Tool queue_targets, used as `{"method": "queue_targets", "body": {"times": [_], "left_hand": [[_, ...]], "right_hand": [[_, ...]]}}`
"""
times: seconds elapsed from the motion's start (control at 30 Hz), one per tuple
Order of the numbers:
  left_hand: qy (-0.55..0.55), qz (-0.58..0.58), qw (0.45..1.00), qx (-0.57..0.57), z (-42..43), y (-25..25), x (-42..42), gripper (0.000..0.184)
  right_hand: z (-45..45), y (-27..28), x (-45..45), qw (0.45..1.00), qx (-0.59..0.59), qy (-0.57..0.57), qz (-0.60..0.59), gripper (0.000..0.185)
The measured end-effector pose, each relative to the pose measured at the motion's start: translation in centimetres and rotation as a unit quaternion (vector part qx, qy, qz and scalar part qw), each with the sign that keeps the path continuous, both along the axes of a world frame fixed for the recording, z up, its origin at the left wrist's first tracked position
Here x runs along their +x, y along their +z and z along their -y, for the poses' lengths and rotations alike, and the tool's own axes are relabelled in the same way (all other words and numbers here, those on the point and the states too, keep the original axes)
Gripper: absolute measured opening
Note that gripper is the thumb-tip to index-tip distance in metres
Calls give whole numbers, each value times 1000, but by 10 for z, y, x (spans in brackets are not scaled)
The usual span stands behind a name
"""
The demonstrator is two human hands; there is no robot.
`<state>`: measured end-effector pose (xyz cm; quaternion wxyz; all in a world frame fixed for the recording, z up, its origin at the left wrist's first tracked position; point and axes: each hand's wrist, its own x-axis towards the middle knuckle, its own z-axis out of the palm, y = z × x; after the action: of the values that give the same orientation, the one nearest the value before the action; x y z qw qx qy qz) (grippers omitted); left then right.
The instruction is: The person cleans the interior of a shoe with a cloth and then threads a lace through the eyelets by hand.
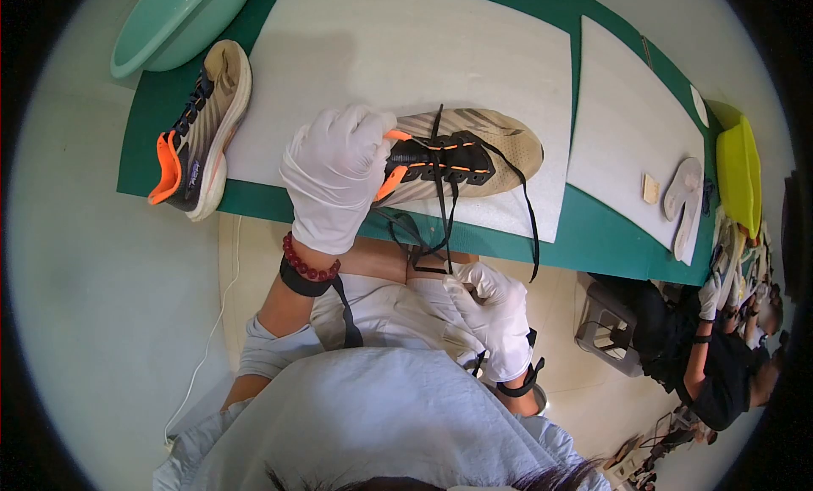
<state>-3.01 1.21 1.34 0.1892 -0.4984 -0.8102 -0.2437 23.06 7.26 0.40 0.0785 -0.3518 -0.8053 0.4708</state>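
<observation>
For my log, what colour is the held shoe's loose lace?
The lace is black; see the head view.

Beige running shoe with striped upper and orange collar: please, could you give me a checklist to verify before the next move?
1. Left hand, in white glove, closed on the heel end of the beige running shoe: ok.
2. Right hand, in white glove, holding a lace: cannot tell; it is low near the lap, with a lace end close by.
3. Long black laces tied: not ok, loose ends are spread about.
4. Laces kept inside the green tabletop: not ok, some hang past its front edge.
5. Second shoe with orange collar apart from the first one: ok, it is at the left.
</observation>
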Motion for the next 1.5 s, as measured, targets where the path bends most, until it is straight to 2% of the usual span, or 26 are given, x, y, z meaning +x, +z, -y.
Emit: {"method": "queue_targets", "body": {"times": [0.9,1.5], "left_hand": [[9,13,1000,-16,-1,9,3,21],[5,27,1000,-14,-1,9,2,21]], "right_hand": [[3,-1,8,1000,22,14,-15,22],[4,-1,14,999,23,42,6,19]]}}
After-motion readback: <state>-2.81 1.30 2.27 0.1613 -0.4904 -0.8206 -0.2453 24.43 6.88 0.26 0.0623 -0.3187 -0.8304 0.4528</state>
